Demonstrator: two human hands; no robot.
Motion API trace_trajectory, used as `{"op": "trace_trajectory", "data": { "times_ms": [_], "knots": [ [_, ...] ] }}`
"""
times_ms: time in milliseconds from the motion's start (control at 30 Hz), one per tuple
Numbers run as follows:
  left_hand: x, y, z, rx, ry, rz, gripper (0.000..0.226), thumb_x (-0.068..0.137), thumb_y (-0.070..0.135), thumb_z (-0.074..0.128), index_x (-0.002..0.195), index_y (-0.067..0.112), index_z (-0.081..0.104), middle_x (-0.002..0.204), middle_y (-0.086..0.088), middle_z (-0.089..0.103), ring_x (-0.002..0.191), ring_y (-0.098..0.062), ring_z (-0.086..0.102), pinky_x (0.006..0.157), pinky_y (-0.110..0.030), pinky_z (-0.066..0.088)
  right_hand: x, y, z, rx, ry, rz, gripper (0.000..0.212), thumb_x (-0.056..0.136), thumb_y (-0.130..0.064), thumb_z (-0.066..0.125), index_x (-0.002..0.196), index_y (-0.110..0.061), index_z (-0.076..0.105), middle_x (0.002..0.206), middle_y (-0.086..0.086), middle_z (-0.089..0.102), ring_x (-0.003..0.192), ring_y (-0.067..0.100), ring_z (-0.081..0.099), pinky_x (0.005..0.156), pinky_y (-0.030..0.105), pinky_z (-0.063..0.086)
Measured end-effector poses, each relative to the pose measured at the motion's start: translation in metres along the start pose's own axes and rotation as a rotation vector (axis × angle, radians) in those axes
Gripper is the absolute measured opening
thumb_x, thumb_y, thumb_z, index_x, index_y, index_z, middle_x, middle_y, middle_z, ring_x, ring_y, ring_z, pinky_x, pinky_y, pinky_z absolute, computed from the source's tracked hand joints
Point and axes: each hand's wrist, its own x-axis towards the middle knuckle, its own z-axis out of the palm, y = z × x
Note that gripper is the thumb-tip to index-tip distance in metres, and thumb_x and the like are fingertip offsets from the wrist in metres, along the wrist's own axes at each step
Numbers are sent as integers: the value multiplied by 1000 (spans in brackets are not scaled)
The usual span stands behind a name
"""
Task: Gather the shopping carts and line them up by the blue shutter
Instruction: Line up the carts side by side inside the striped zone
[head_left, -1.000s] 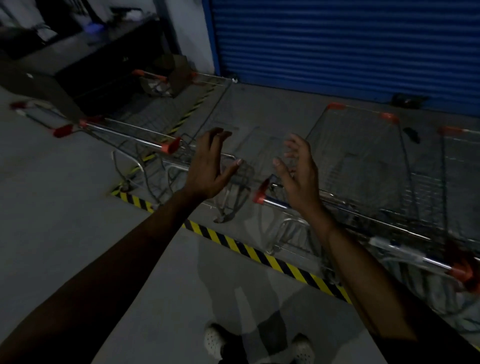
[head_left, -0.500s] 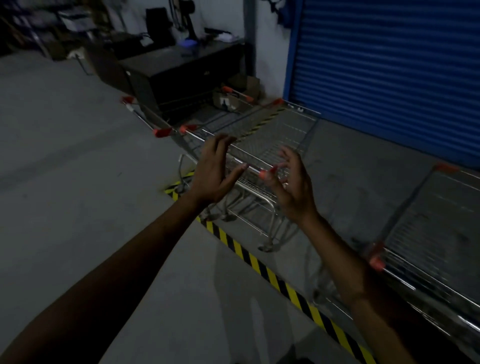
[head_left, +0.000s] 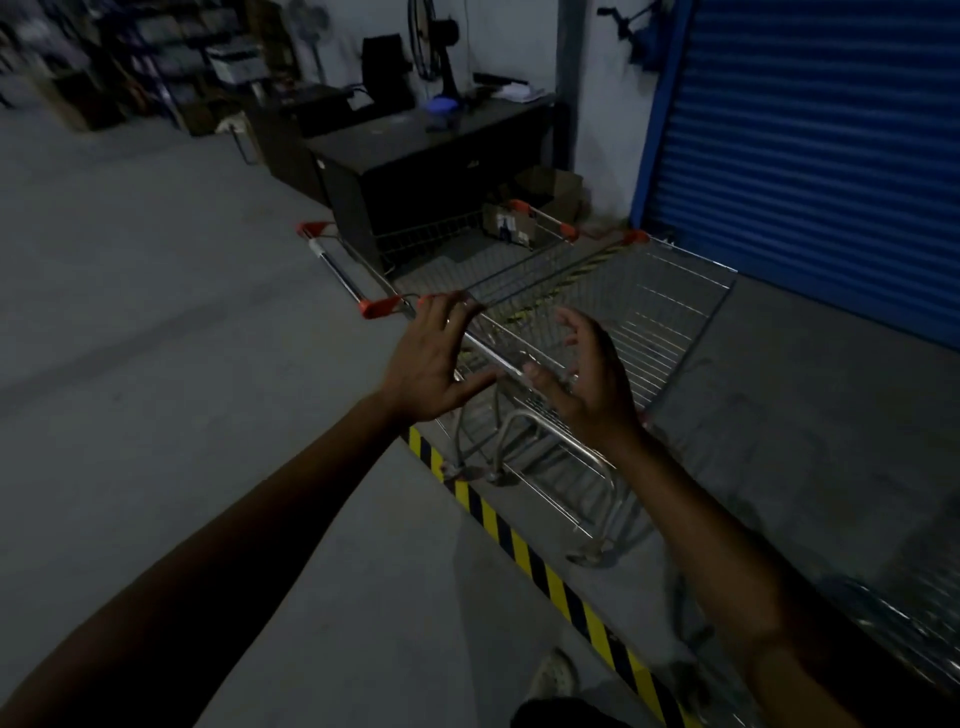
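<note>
A wire shopping cart (head_left: 649, 317) with a chrome handle bar and orange end caps stands in front of me, its nose toward the blue shutter (head_left: 810, 156). My left hand (head_left: 431, 364) hovers spread over the left part of the handle, fingertips near the orange cap. My right hand (head_left: 592, 384) is held open over the bar's right part, fingers relaxed. Neither hand grips the bar. A second cart (head_left: 363, 270) stands just left of it, beside the dark counter. The edge of another cart (head_left: 904, 639) shows at the lower right.
A yellow-black floor stripe (head_left: 530, 551) runs diagonally under my arms. A dark counter (head_left: 415, 171) with a fan stands at the back, and cardboard boxes (head_left: 550, 192) sit in the corner by the shutter. My shoe (head_left: 556, 675) shows at the bottom.
My view has swung left from the right-hand carts to the cart by the counter. Both hands have stayed open and come closer to its handle bar.
</note>
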Motion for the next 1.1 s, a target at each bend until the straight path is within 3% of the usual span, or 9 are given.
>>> {"op": "trace_trajectory", "data": {
  "times_ms": [267, 533, 633, 733, 800, 900, 933, 1000, 1100],
  "knots": [
    [56, -65, 42, 169, -249, 107, 76, 94, 67, 44, 138, 5, 50, 135, -19, 49, 115, -34, 48, 94, -48, 43, 76, 59, 29, -76, -115, 20, 91, 83, -73, 53, 156, -27, 23, 156, 3, 33, 139, 19, 38, 104, 47, 46],
    [77, -107, 85, 198, -403, 189, 78, 92, 72, 43, 138, 9, 46, 137, -21, 49, 115, -37, 48, 89, -50, 46, 91, 103, 55, -186, -305, 120, 107, 76, -82, 50, 159, -32, 6, 168, 1, -2, 153, 23, 6, 116, 57, 29],
    [85, -127, 102, 246, -508, 270, 82, 91, 73, 45, 138, 7, 49, 137, -23, 49, 116, -38, 49, 91, -49, 47, 95, 114, 65, -238, -337, 144, 111, 77, -76, 62, 160, -30, 4, 168, 3, -10, 154, 28, 0, 116, 58, 27],
    [85, -150, 125, 344, -695, 362, 89, 87, 76, 43, 145, 10, 44, 143, -23, 47, 129, -42, 46, 102, -54, 43, 85, 132, 78, -403, -421, 178, 109, 80, -63, 71, 161, -23, 9, 167, 6, -17, 153, 36, -1, 113, 58, 29],
    [84, -164, 139, 399, -840, 387, 93, 89, 81, 27, 153, 14, 33, 150, -19, 41, 136, -38, 39, 112, -51, 34, 72, 147, 88, -509, -496, 242, 98, 83, -57, 71, 159, -20, 21, 167, 10, -14, 152, 40, 5, 112, 58, 35],
    [93, -183, 155, 384, -945, 418, 113, 75, 85, -12, 155, 15, 26, 143, -13, 48, 126, -32, 49, 106, -42, 39, 62, 165, 96, -554, -521, 393, 70, 86, -63, 63, 142, -25, 47, 168, 12, 2, 150, 40, 15, 109, 54, 39],
    [99, -187, 159, 351, -949, 409, 113, 75, 86, -11, 155, 16, 26, 140, -11, 52, 123, -30, 53, 103, -40, 43, 61, 168, 97, -543, -494, 393, 63, 85, -67, 57, 132, -25, 55, 167, 11, 10, 149, 39, 19, 108, 53, 40],
    [112, -198, 171, 331, -979, 423, 98, 85, 84, 10, 155, 17, 30, 134, -7, 59, 118, -27, 59, 95, -37, 49, 59, 172, 99, -545, -427, 340, 63, 83, -75, 45, 114, -23, 63, 159, 10, 31, 147, 38, 26, 105, 51, 43],
    [128, -206, 191, 368, -1005, 508, 104, 74, 95, 13, 131, 20, 56, 120, -4, 66, 109, -27, 63, 86, -36, 51, 52, 180, 102, -612, -310, 267, 68, 86, -80, 43, 106, -21, 69, 133, 7, 55, 131, 32, 47, 99, 44, 48]
  ]
}}
